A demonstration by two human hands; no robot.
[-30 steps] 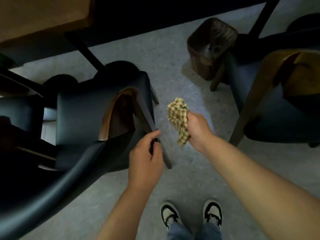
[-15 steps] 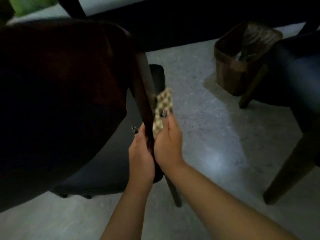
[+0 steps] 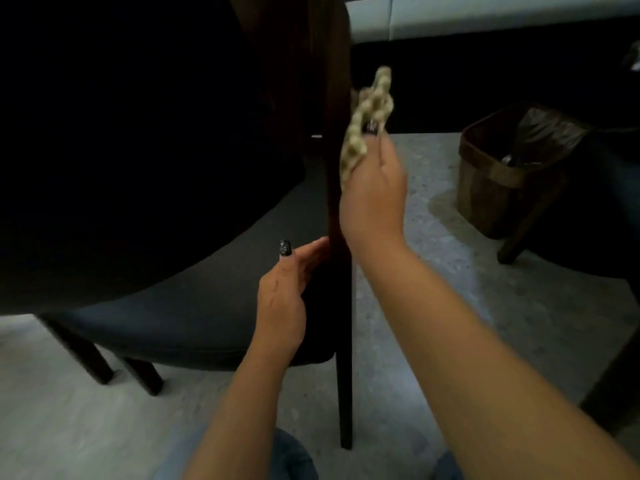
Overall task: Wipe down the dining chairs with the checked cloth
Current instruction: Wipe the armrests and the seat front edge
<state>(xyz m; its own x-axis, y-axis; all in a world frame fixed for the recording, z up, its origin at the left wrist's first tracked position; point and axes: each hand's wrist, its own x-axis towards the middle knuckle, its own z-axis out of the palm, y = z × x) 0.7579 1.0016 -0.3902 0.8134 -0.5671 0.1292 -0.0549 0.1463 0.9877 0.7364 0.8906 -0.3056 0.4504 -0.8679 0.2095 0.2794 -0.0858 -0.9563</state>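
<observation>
**Cloth working up the rear leg**

Left hand [image 3: 282, 299] low, fingers wrapped on leg [image 3: 344, 375], steadying. Right hand [image 3: 372, 199] higher than half a second back, pinching cloth [image 3: 367, 116] against the leg's upper edge beside the chair [image 3: 194, 327] back. Upward stroke under way, probably. Bin [image 3: 512, 174] farther right than before.

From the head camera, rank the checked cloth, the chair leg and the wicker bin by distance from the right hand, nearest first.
1. checked cloth: pinched in the right hand.
2. chair leg: just left of the hand.
3. wicker bin: off to the right, on the floor.
</observation>
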